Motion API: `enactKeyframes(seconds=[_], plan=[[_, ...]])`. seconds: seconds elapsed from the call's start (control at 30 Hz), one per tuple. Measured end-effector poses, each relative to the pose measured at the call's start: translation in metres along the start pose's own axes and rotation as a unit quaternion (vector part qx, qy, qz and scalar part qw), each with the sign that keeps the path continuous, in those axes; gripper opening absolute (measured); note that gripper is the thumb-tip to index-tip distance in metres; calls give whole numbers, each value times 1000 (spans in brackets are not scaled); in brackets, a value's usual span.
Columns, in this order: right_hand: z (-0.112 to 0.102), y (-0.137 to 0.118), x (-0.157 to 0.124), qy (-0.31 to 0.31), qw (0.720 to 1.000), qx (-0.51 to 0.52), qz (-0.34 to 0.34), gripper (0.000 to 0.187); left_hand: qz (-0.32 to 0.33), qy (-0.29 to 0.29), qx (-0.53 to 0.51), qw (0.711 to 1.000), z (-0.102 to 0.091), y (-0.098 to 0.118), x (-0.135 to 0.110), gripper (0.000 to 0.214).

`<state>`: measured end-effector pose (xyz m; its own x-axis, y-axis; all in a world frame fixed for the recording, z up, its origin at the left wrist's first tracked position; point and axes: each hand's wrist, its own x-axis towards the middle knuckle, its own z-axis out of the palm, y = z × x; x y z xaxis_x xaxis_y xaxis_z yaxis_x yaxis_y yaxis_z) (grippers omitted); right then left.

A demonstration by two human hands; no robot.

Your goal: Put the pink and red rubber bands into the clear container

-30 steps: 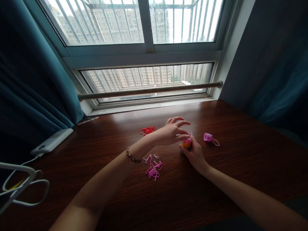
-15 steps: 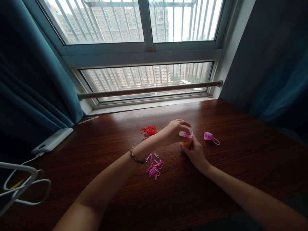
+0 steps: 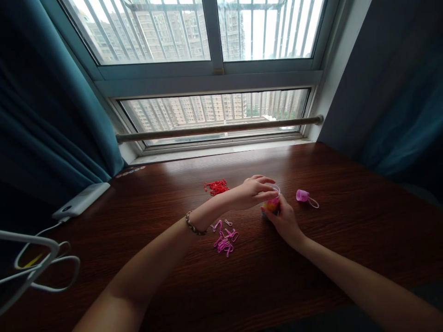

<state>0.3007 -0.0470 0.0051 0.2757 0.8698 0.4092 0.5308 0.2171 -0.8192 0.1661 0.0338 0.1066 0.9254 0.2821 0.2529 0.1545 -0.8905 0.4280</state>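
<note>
A small clear jar (image 3: 272,203) with orange and pink contents stands on the dark wooden table (image 3: 311,258). My right hand (image 3: 285,220) is wrapped round its near side and holds it. My left hand (image 3: 252,191) hovers at the jar's mouth with fingertips pinched together; what they hold is too small to see. A heap of pink clips (image 3: 224,240) lies just below my left wrist. A heap of red clips (image 3: 216,186) lies behind my left hand. The jar's pink lid (image 3: 304,196) with a loop lies to the right of the jar.
A white power bank (image 3: 81,201) with a white cable (image 3: 48,272) lies at the table's left end. Teal curtains (image 3: 44,115) hang on both sides. A rail (image 3: 218,129) runs along the window at the table's far edge.
My left hand lowered its fingers from a spread pose to a pinch at the jar's mouth. The right hand stayed on the jar. The view shifted slightly.
</note>
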Motion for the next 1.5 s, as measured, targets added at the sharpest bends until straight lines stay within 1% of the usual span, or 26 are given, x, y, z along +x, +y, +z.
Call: enactKeyframes(seconds=[0.07,0.1,0.2,0.33,0.4,0.5,0.6,0.63,0.7,0.77,0.8,0.83,0.87,0.9,0.93,0.97,1.0,1.03,1.07,1.13,1.17,1.2,1.27,1.33,1.4,1.5], plan=[[0,0,0,1,1000,0,2,29,-7,-7,-12,1000,0,3,3,35],[0,0,0,2,1000,0,2,28,-4,2,-26,1000,-1,4,4,36],[0,0,0,2,1000,3,-5,26,0,63,-94,994,-5,5,5,37],[-2,0,0,-4,1000,10,-3,28,7,135,-155,979,-8,-3,-6,24],[-3,0,-1,-7,1000,17,3,31,5,165,-163,973,-5,-11,-19,18],[-1,1,-1,-14,999,40,9,37,-47,195,-183,962,3,-23,-48,15],[1,2,1,-14,995,101,1,52,-127,169,-209,955,10,-31,-85,19],[0,2,2,2,993,122,-10,56,-153,165,-209,952,11,-32,-98,20],[-7,-1,3,68,987,136,-55,57,-205,153,-181,950,12,-33,-123,24],[-16,-8,1,150,975,98,-130,53,-250,141,-138,948,13,-32,-145,26],[-21,-12,-2,174,966,64,-180,52,-265,132,-120,948,14,-32,-154,29],[-24,-17,-6,173,956,27,-235,50,-275,120,-106,948,16,-31,-161,36],[-26,-23,-11,136,945,-8,-297,47,-281,106,-95,949,18,-30,-168,47],[-25,-29,-17,65,932,-36,-355,44,-284,92,-85,951,21,-28,-172,58],[-21,-34,-24,-28,916,-57,-396,42,-285,79,-76,952,24,-27,-176,66],[-15,-40,-29,-120,902,-78,-408,41,-283,68,-69,954,28,-25,-178,71],[-7,-45,-34,-191,896,-100,-388,42,-280,60,-64,956,31,-23,-179,73],[2,-49,-39,-239,898,-124,-349,48,-276,53,-64,958,33,-21,-178,74],[11,-51,-41,-268,904,-146,-298,58,-270,49,-66,959,36,-18,-178,74],[27,-54,-43,-301,915,-176,-204,77,-262,49,-79,961,39,-13,-176,71],[34,-55,-42,-315,916,-181,-170,80,-259,53,-86,961,40,-11,-175,68],[40,-55,-40,-331,914,-180,-147,78,-255,60,-92,961,41,-9,-174,63],[48,-56,-35,-359,910,-166,-126,62,-248,77,-104,960,42,-6,-174,48],[55,-57,-30,-373,907,-149,-128,44,-239,93,-116,960,45,-5,-175,34],[60,-58,-26,-374,906,-138,-145,30,-227,107,-131,959,47,-4,-176,25],[67,-58,-24,-357,911,-121,-167,16,-213,122,-148,958,52,-5,-177,19]])
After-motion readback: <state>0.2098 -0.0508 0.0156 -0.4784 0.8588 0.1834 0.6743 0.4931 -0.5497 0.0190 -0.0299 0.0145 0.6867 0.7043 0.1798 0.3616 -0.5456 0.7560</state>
